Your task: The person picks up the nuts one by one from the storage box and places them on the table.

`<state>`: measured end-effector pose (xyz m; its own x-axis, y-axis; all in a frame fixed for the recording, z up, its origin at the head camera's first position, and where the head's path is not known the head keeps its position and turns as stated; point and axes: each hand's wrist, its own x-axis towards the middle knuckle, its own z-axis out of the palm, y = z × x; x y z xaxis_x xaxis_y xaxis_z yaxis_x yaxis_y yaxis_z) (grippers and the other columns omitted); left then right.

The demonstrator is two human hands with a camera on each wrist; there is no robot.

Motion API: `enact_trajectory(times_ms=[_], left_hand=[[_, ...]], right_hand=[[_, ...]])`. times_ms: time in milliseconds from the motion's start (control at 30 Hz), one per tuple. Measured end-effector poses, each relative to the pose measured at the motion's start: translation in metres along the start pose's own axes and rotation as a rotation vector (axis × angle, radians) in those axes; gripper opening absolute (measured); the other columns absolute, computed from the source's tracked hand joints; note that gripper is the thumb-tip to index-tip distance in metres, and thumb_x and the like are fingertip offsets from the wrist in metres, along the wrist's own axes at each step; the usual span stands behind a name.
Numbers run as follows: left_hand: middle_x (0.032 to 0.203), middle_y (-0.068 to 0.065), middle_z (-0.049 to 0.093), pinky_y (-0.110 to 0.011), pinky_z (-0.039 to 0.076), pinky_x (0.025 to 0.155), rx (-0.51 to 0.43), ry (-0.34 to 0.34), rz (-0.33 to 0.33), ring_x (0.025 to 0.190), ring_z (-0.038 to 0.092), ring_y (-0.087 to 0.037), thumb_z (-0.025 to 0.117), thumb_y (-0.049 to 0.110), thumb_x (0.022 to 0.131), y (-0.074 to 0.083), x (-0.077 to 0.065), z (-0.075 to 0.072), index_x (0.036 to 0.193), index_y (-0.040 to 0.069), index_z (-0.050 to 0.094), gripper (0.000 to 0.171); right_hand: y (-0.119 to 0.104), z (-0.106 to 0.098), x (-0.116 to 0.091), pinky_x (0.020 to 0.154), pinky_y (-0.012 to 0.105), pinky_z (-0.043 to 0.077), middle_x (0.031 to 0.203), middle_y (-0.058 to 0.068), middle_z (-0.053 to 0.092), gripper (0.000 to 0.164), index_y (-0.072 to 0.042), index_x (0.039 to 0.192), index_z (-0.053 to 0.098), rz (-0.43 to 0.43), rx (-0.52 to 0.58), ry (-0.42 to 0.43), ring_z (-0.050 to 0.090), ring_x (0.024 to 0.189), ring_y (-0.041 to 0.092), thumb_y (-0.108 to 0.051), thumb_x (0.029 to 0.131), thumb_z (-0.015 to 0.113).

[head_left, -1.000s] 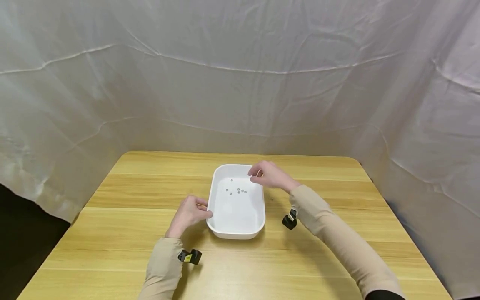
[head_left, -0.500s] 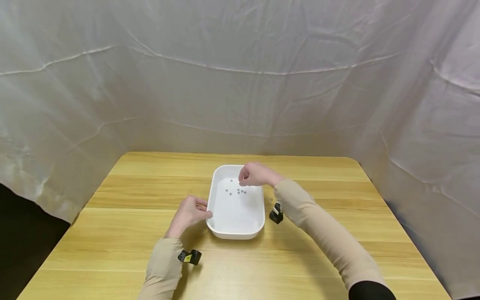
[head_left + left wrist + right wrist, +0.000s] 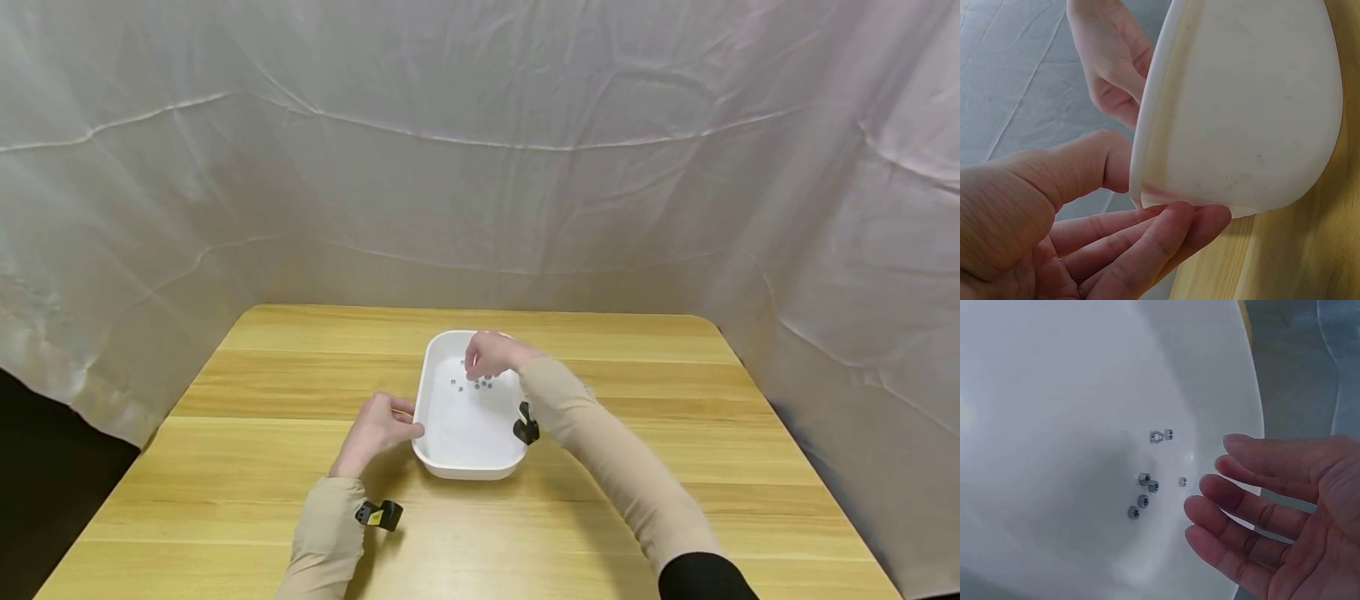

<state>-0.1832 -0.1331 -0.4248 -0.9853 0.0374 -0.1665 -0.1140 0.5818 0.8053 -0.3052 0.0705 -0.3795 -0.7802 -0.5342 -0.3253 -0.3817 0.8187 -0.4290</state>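
Note:
My left hand (image 3: pixel 380 427) grips the near left side of a white tray (image 3: pixel 468 442). In the left wrist view its thumb bends at the rim, and the other fingers press along the outer wall. Several small metal hex nuts (image 3: pixel 1143 501) lie loose on the tray floor, a few of them close together. My right hand (image 3: pixel 495 354) is over the far part of the tray, just above the nuts, and covers part of that area in the head view. Seen from the right wrist, its fingers (image 3: pixel 1222 547) are loosely bent and spread, with nothing visible between them and the thumb.
The tray stands on a wood-grain table (image 3: pixel 300 500). Grey-white cloth (image 3: pixel 480 208) hangs behind the table and along both sides. A small black camera (image 3: pixel 381 514) is strapped to the left sleeve and another (image 3: pixel 527 423) to the right sleeve.
The right hand has moved left and slightly nearer, from the tray's far right rim to over the nuts. The left hand and the tray have stayed in place.

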Motion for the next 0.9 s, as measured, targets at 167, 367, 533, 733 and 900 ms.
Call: enact_trajectory(times_ms=[167,367,533,733,900], left_hand=[[0.099,-0.025,0.076,-0.04,0.063,0.082,-0.003,0.002,0.001,0.089,0.076,-0.03,0.075,0.004,0.075,0.001,0.0,0.0,0.107,-0.01,0.071,0.035],[0.099,-0.024,0.076,-0.04,0.063,0.082,0.0,0.002,0.003,0.089,0.076,-0.03,0.075,0.004,0.075,0.001,-0.001,0.0,0.107,-0.009,0.071,0.035],[0.099,-0.024,0.076,-0.04,0.063,0.082,0.004,-0.001,-0.003,0.089,0.076,-0.031,0.075,0.004,0.076,0.001,-0.003,-0.001,0.107,-0.009,0.071,0.035],[0.099,-0.024,0.076,-0.039,0.062,0.083,-0.003,0.0,-0.007,0.09,0.076,-0.031,0.076,0.004,0.076,0.002,-0.004,-0.002,0.108,-0.009,0.071,0.035],[0.099,-0.025,0.076,-0.039,0.063,0.082,-0.003,0.004,0.002,0.089,0.076,-0.031,0.075,0.004,0.075,0.001,-0.005,-0.001,0.107,-0.009,0.071,0.035]], right_hand=[[0.003,0.007,0.012,0.068,0.025,0.057,0.084,0.007,0.075,0.006,-0.007,0.091,0.073,0.013,-0.006,-0.035,0.07,0.074,0.017,-0.01,0.087,0.073],[0.003,0.017,0.018,0.062,0.022,0.053,0.077,0.008,0.073,0.006,-0.006,0.086,0.071,0.031,-0.003,-0.012,0.064,0.064,0.015,-0.011,0.085,0.075],[-0.003,0.025,0.014,0.058,0.018,0.045,0.073,0.006,0.069,0.009,-0.006,0.088,0.072,0.063,-0.047,0.038,0.056,0.061,0.011,-0.013,0.087,0.076],[-0.005,0.03,0.015,0.06,0.02,0.041,0.064,-0.003,0.054,0.009,-0.007,0.086,0.073,0.072,-0.092,0.062,0.052,0.068,0.012,-0.015,0.086,0.077],[-0.002,0.035,0.018,0.066,0.021,0.043,0.068,-0.003,0.054,0.008,-0.008,0.084,0.073,0.072,-0.105,0.063,0.053,0.077,0.013,-0.015,0.084,0.078]])
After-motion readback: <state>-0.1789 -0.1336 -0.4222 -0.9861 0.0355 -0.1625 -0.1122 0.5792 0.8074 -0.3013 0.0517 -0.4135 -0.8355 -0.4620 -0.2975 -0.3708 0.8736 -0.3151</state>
